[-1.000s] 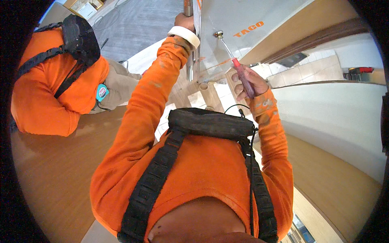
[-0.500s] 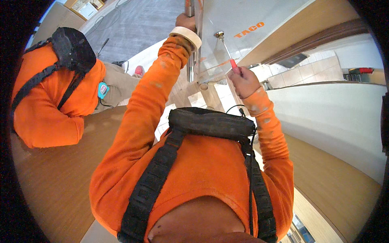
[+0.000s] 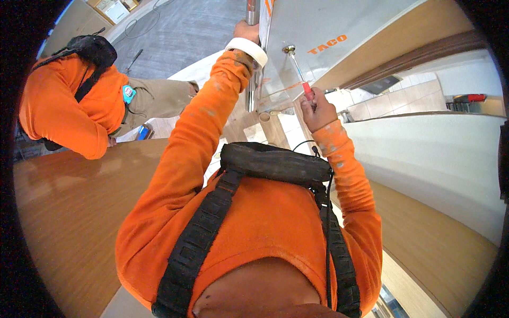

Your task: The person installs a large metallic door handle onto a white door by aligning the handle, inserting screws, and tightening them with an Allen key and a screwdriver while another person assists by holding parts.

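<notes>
My right hand point(image 3: 319, 110) is closed around the red handle of a screwdriver point(image 3: 297, 66). Its shaft reaches up to a round metal fitting point(image 3: 289, 49) on a grey film-covered door panel point(image 3: 339, 16); whether the tip is seated there is too small to tell. At the panel's left edge, my left hand point(image 3: 247, 32) grips a long metal bar handle point(image 3: 253, 12), its fingers partly hidden. A roll of white tape point(image 3: 248, 50) hangs around my left wrist like a bracelet.
On the left a co-worker point(image 3: 66, 100) in orange bends over beside a brown wooden panel point(image 3: 74, 212), a turquoise tape measure point(image 3: 128, 94) at the waist. A white-faced panel point(image 3: 424, 138) stands close on my right. Farther off lies a red-handled tool point(image 3: 469, 98).
The co-worker has bent lower and shifted, and a blue object now shows beside them. My right hand has turned slightly on the screwdriver; my left hand stays on the bar handle.
</notes>
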Action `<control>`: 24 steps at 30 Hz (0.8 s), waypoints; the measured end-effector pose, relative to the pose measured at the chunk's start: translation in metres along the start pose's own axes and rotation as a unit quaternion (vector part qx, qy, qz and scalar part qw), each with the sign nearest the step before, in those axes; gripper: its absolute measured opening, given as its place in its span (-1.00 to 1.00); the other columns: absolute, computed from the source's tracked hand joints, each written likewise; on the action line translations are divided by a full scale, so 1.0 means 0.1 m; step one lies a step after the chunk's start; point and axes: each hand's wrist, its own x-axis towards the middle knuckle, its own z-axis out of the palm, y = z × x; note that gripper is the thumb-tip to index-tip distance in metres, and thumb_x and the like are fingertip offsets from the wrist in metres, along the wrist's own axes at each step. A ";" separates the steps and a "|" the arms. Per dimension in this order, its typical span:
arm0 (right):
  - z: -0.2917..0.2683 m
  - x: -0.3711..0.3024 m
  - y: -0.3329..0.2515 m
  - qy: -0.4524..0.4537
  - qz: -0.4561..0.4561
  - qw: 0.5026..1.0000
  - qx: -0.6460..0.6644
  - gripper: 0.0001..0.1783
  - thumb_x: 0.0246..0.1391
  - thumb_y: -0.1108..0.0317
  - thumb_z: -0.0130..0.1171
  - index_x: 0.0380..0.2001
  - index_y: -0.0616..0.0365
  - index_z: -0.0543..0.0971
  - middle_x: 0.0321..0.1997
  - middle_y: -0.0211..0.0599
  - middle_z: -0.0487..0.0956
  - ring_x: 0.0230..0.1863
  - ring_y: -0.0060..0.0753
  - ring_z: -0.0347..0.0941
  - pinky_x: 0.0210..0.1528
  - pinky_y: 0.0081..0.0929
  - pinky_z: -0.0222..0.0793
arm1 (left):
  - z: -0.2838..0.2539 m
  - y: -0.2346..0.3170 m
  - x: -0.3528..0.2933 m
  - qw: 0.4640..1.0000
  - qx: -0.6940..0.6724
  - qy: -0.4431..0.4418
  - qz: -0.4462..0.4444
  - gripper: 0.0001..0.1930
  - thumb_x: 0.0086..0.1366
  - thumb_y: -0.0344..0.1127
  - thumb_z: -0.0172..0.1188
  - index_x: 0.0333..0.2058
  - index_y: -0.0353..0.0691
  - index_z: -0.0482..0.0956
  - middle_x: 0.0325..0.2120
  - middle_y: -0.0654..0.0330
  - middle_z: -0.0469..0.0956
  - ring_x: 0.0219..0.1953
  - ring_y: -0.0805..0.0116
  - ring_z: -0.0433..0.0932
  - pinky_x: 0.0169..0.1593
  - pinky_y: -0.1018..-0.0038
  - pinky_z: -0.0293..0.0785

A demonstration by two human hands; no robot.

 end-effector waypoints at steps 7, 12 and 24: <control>-0.15 0.15 0.02 -0.051 -0.001 0.998 -0.039 -0.54 0.04 0.03 0.12 -0.14 0.15 0.36 -0.55 -0.12 0.50 -0.68 -0.20 0.42 -0.57 -0.28 0.42 | 0.07 -0.06 0.15 1.000 0.003 -0.002 -0.022 -0.44 -0.17 0.01 0.35 -0.37 -0.44 0.57 -0.47 -0.09 0.59 -0.41 0.11 0.61 -0.31 0.29 0.47; -0.39 0.12 -0.09 -0.228 0.292 0.761 0.533 -0.66 0.12 0.06 0.08 -0.16 0.05 0.40 -0.62 -0.44 0.36 -0.78 -0.60 0.25 -0.78 -0.68 0.14 | 0.15 -0.21 0.31 0.997 0.042 0.005 -0.064 -0.45 -0.17 -0.01 0.34 -0.36 -0.46 0.58 -0.45 -0.16 0.58 -0.34 -0.01 0.61 -0.24 0.25 0.47; -0.19 0.08 -0.52 -0.053 0.122 0.980 -0.151 -0.58 0.08 0.05 0.02 -0.13 0.13 0.40 -0.42 0.19 0.53 -0.31 0.33 0.46 -0.34 0.01 0.39 | 0.02 -0.01 0.20 0.994 0.062 0.023 -0.086 -0.50 -0.09 -0.14 0.30 -0.22 -0.42 0.51 -0.33 -0.18 0.56 -0.22 -0.03 0.57 -0.20 0.22 0.44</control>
